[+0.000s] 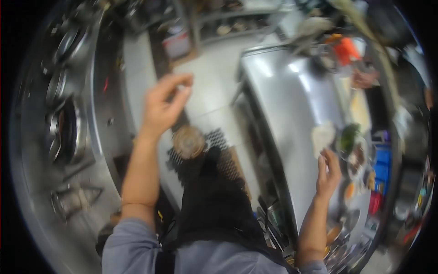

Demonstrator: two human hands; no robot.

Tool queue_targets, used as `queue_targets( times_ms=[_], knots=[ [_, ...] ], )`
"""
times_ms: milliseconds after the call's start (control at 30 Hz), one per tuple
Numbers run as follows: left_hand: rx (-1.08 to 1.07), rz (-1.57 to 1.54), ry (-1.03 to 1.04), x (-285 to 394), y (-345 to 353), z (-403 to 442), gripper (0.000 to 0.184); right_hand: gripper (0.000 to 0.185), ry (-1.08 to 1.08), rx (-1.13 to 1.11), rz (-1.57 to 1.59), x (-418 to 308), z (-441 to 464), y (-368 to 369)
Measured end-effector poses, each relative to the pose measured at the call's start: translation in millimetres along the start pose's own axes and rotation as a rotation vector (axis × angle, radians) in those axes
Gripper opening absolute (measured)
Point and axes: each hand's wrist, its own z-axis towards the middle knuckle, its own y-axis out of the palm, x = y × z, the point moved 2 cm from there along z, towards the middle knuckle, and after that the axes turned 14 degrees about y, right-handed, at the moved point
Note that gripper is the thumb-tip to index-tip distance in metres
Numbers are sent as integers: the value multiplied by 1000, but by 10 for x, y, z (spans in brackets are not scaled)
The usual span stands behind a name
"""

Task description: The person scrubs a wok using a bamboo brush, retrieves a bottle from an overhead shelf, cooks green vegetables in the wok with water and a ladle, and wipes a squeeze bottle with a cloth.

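My left hand (166,104) hangs over the aisle, fingers bent and the thumb apart from them, with nothing visible in it. Over the steel counter (285,109), my right hand (329,174) has its fingers loosely curved and holds nothing I can see. Just beyond its fingertips lies a flat, pale, roundish piece (323,137); blur hides whether they touch. Beside it are green leaves (349,137) and a plate (357,160) with brownish food on it.
Pots (68,128) line the steel cooking range on the left. A round brownish container (188,141) stands on a black perforated mat (219,139) near my feet. Blue bins (382,166) and an orange object (346,50) are at the right. The picture is blurred.
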Motion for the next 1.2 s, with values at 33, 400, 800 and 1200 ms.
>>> queue_targets(
  times_ms=[33, 400, 800, 1200],
  knots=[
    [70, -1, -215, -790, 182, -510, 22, 26, 42, 16, -62, 338, -24, 319],
    [-203, -559, -2073, -4006, 2264, -6107, 30, 53, -130, -25, -619, 1466, -206, 1549],
    [1506, -671, -1386, -4376, 3712, -5935, 43, 69, -101, 12, -673, 1543, -198, 1589],
    [399, -823, -1337, -3477, 3368, -4564, 54, 64, -119, 7, -672, 1550, -192, 1456]
  ],
)
